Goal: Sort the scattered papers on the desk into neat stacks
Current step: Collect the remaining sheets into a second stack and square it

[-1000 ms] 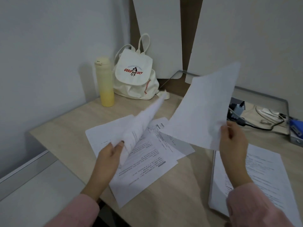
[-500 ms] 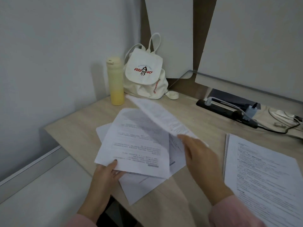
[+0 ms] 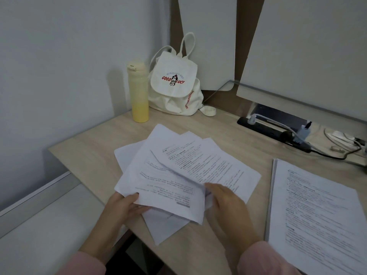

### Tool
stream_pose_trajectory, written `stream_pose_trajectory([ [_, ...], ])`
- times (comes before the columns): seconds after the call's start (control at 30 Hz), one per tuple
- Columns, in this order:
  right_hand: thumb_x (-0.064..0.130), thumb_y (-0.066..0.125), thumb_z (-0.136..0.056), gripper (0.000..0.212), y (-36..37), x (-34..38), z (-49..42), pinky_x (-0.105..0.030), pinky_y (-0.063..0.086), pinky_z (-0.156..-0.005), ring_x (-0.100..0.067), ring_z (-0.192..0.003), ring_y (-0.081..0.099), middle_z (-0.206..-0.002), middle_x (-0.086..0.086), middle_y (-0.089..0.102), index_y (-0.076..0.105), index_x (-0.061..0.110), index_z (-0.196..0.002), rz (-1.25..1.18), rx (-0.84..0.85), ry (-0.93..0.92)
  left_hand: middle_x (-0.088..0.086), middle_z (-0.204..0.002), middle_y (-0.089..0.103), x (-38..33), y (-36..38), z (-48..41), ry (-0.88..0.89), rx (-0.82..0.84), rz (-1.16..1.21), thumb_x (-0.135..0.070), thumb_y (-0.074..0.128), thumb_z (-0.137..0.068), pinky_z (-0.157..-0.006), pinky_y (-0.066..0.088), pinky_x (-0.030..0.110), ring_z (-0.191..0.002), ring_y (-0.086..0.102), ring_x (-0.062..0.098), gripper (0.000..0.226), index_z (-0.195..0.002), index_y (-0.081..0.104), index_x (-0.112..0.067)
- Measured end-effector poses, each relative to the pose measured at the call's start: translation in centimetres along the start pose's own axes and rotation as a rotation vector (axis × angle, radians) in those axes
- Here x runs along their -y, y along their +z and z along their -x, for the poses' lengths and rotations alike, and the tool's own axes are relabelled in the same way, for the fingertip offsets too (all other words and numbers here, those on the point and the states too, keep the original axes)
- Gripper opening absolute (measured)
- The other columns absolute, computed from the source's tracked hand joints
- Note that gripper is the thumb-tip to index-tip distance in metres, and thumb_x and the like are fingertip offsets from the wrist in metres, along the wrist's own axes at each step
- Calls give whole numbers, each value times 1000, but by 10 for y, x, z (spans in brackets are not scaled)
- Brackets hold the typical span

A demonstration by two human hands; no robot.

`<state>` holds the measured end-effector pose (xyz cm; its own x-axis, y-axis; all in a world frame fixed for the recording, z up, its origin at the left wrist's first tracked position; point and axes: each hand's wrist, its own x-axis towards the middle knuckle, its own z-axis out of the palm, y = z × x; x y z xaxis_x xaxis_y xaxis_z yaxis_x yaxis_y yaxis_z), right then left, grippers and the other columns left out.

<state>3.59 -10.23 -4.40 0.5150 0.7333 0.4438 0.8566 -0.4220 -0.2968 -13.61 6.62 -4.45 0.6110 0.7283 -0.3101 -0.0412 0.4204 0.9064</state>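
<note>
While I watch through the head view, I log these lines.

Left hand: my left hand (image 3: pixel 127 205) has its grip closed on the near left edge of a printed sheet (image 3: pixel 166 187), thumb on top.

Right hand: my right hand (image 3: pixel 224 203) lies over the fanned papers (image 3: pixel 208 165); I cannot tell whether its grip has closed on a page.

Fanned papers: overlapping and skewed, mid counter (image 3: pixel 89 155).

Neat stack (image 3: pixel 317 211): squared, on the counter to the right, apart from the fan.

Far corner: yellow bottle (image 3: pixel 138 92) just beside a white backpack (image 3: pixel 174 84).

Back right: power strip (image 3: pixel 274 132) with cables.
</note>
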Motion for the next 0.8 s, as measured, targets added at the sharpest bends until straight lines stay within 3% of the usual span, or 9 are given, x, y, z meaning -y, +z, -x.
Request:
stream_pose_trajectory([
  [0.1, -1, 52, -81, 28, -18, -13, -12, -12, 45, -73, -11, -83, 65, -95, -5, 72, 70, 6, -102, -156, -130, 66, 8, -106, 68, -18, -14, -4, 4, -14, -86, 2, 45, -93, -64, 61, 31, -93, 66, 28, 30, -118, 55, -10],
  [0.2, 24, 36, -89, 38, -33, -19, -17, 5, 33, -81, 7, -91, 50, -99, 8, 63, 67, 10, -106, -278, -135, 34, 8, -98, 73, -33, -28, -9, -4, -23, -228, -6, 48, -93, -62, 60, 31, -88, 69, 25, 19, -104, 64, -10],
  [0.3, 14, 46, -91, 22, -38, -25, -17, -1, 40, -81, 11, -94, 56, -96, 14, 65, 64, 25, -96, -397, -119, 25, 6, -89, 76, -43, -37, -15, 2, -30, -348, -15, 50, -93, -62, 55, 29, -77, 71, 19, 19, -96, 68, -10],
  [0.37, 3, 49, -91, 33, -34, -31, -15, -11, 44, -88, 4, -100, 59, -98, 22, 66, 62, 33, -89, -431, -95, 26, 9, -89, 76, -45, -44, -23, -11, -68, -367, -23, 50, -94, -68, 54, 35, -81, 69, 26, 23, -100, 68, -10],
  [0.47, 12, 44, -90, 29, -23, -38, -10, -27, 39, -102, 7, -107, 55, -108, 22, 60, 56, 37, -83, -428, -28, -1, 14, -103, 71, -43, -50, -30, -34, -114, -253, -36, 47, -95, -74, 50, 37, -88, 67, 30, 37, -112, 66, -9],
  [0.53, -3, 47, -89, 40, -14, -44, -4, -24, 31, -109, 10, -109, 52, -110, 24, 60, 56, 36, -82, -458, 34, 14, 11, -113, 69, -38, -48, -29, -4, -86, -165, -43, 41, -96, -86, 49, 40, -100, 66, 28, 43, -117, 63, -13],
  [0.63, -3, 48, -89, 44, -2, -48, 7, -9, 29, -103, 9, -105, 54, -108, 26, 61, 58, 39, -82, -458, 113, 40, 0, -110, 72, -35, -35, -21, 40, 19, -176, -50, 31, -96, -85, 47, 34, -102, 67, 15, 50, -117, 64, -19],
  [0.73, 20, 44, -85, 29, 3, -42, 11, -13, 41, -89, 3, -98, 56, -96, 29, 65, 64, 40, -79, -353, 131, -16, -3, -105, 74, -32, -31, -22, 7, -27, -82, -64, 29, -89, -81, 47, 31, -96, 69, 12, 59, -116, 63, -25],
  [0.8, 22, 40, -82, 30, 3, -35, 12, -13, 39, -86, -3, -93, 56, -92, 19, 67, 70, 29, -78, -211, 112, -105, -2, -111, 71, -31, -32, -22, -29, -44, -53, -70, 33, -85, -85, 49, 34, -102, 67, 16, 61, -119, 62, -28],
])
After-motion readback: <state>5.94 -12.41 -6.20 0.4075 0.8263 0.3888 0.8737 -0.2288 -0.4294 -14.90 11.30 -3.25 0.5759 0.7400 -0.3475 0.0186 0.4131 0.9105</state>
